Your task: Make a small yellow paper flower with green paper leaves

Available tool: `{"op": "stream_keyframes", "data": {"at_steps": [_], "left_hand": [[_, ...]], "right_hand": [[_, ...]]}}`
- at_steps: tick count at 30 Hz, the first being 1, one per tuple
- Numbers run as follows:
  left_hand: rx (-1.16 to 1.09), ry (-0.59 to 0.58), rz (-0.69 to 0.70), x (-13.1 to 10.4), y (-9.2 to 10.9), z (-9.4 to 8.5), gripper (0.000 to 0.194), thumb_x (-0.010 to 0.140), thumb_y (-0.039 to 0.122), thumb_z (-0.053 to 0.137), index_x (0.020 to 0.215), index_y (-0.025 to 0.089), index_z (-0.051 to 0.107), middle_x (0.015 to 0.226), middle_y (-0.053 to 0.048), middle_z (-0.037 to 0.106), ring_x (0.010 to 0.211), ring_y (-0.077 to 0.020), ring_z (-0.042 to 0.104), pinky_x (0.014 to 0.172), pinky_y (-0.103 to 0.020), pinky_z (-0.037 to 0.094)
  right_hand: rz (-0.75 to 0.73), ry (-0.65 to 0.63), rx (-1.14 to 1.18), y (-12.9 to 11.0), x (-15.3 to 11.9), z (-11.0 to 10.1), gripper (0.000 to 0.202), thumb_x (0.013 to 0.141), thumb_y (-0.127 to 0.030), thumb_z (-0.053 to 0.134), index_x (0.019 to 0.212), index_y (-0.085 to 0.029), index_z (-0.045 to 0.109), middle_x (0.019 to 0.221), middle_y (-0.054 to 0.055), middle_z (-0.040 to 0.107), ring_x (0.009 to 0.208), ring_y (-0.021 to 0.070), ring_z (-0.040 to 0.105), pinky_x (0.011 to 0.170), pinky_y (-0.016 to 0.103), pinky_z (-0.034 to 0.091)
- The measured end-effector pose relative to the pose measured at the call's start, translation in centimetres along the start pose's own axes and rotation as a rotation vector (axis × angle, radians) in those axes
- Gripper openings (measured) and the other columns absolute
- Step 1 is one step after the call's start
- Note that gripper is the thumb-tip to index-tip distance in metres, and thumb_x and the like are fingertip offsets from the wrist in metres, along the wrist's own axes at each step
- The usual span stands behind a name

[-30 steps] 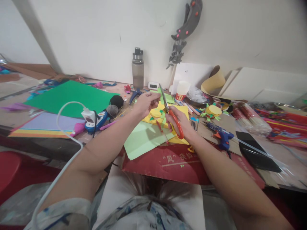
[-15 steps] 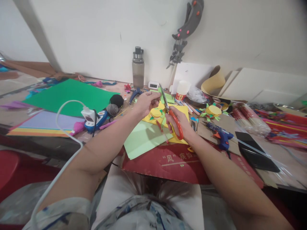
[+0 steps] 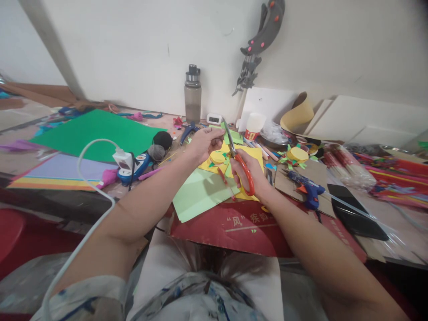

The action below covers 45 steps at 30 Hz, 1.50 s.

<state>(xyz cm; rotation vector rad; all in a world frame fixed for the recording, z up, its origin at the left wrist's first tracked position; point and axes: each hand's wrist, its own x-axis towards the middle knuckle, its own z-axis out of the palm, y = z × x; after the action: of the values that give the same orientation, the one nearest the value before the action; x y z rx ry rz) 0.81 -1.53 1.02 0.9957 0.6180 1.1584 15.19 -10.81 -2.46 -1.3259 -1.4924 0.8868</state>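
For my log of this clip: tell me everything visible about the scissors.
The scissors have orange-red looped handles that look like plastic and slim grey metal blades. The right hand grips the handles, fingers through the loops. The blades point up and away toward the wall, tilted slightly left, held above the yellow paper. The left hand pinches something small beside the blades; what it is cannot be made out. Whether the blades are parted is too fine to tell.
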Motion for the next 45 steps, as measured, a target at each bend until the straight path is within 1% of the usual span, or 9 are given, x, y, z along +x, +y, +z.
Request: {"op": "stream_keyframes", "data": {"at_steps": [8,12,15,18,21,25,28,37,45], "left_hand": [[0.005,-0.021,0.011,0.2,-0.2,-0.2,0.026,0.079,0.012,0.077,0.064,0.013,0.057,0.057,0.004,0.057,0.047,-0.0019,0.050,0.050,-0.015,0.042],[0.009,-0.044,0.011,0.1,-0.5,-0.1,0.026,0.079,0.013,0.078,0.064,0.012,0.058,0.056,0.004,0.057,0.047,-0.0015,0.050,0.050,-0.014,0.042],[0.015,-0.077,0.017,0.1,-0.7,0.0,0.026,0.079,0.015,0.079,0.063,0.012,0.059,0.057,0.003,0.058,0.047,-0.0015,0.051,0.050,-0.014,0.041],[0.020,-0.072,0.031,0.2,-0.6,-0.1,0.026,0.078,0.018,0.082,0.065,0.012,0.060,0.059,0.003,0.059,0.047,-0.0009,0.051,0.051,-0.013,0.041],[0.009,-0.021,0.046,0.3,0.0,-0.4,0.025,0.077,0.019,0.083,0.068,0.012,0.061,0.060,0.004,0.059,0.048,-0.0002,0.051,0.052,-0.013,0.042],[-0.009,0.044,0.075,0.4,1.0,-0.6,0.025,0.077,0.017,0.082,0.068,0.012,0.060,0.061,0.004,0.060,0.047,-0.0001,0.050,0.050,-0.012,0.039],[-0.021,0.095,0.092,0.4,1.2,-0.6,0.026,0.077,0.016,0.082,0.067,0.013,0.058,0.058,0.005,0.059,0.048,-0.0006,0.051,0.050,-0.012,0.040],[-0.002,0.141,0.124,0.3,1.0,-0.4,0.027,0.080,0.014,0.078,0.066,0.013,0.055,0.058,0.005,0.059,0.048,0.0000,0.051,0.052,-0.012,0.040],[-0.030,0.123,0.134,0.4,0.9,-0.4,0.027,0.081,0.013,0.077,0.065,0.013,0.056,0.057,0.004,0.059,0.047,-0.0015,0.051,0.051,-0.014,0.040]], "right_hand": [[0.020,0.043,0.061,-0.6,0.1,0.1,0.024,0.085,-0.044,0.064,0.090,-0.025,0.051,0.049,-0.008,0.044,0.034,0.0110,0.044,0.031,0.023,0.035],[-0.057,0.151,0.181,-0.4,1.0,-0.5,0.036,0.082,-0.055,0.066,0.093,-0.028,0.045,0.054,-0.009,0.041,0.037,0.0107,0.042,0.034,0.024,0.034],[-0.066,0.183,0.209,-0.2,1.5,-0.9,0.047,0.081,-0.066,0.064,0.099,-0.028,0.044,0.061,-0.008,0.041,0.042,0.0112,0.042,0.037,0.025,0.035],[-0.100,0.146,0.143,0.1,1.6,-1.2,0.053,0.082,-0.072,0.061,0.108,-0.029,0.044,0.068,-0.006,0.043,0.050,0.0122,0.045,0.044,0.025,0.040],[-0.139,0.060,0.012,0.4,1.4,-1.5,0.055,0.082,-0.073,0.062,0.112,-0.028,0.049,0.070,-0.005,0.044,0.056,0.0128,0.047,0.049,0.026,0.041],[-0.118,-0.046,-0.084,0.7,1.2,-1.8,0.049,0.088,-0.069,0.058,0.107,-0.025,0.053,0.066,-0.005,0.044,0.053,0.0123,0.044,0.049,0.027,0.038],[-0.105,-0.089,-0.103,0.4,1.0,-1.7,0.047,0.087,-0.070,0.058,0.101,-0.025,0.053,0.064,-0.005,0.046,0.052,0.0122,0.044,0.049,0.027,0.038],[-0.061,-0.110,-0.068,-0.5,0.6,-1.2,0.049,0.083,-0.072,0.062,0.094,-0.026,0.051,0.064,-0.005,0.046,0.049,0.0120,0.043,0.047,0.027,0.037],[-0.007,-0.114,0.027,-1.1,0.3,-1.0,0.049,0.082,-0.070,0.067,0.089,-0.025,0.049,0.062,-0.006,0.043,0.045,0.0092,0.042,0.043,0.025,0.035]]}}
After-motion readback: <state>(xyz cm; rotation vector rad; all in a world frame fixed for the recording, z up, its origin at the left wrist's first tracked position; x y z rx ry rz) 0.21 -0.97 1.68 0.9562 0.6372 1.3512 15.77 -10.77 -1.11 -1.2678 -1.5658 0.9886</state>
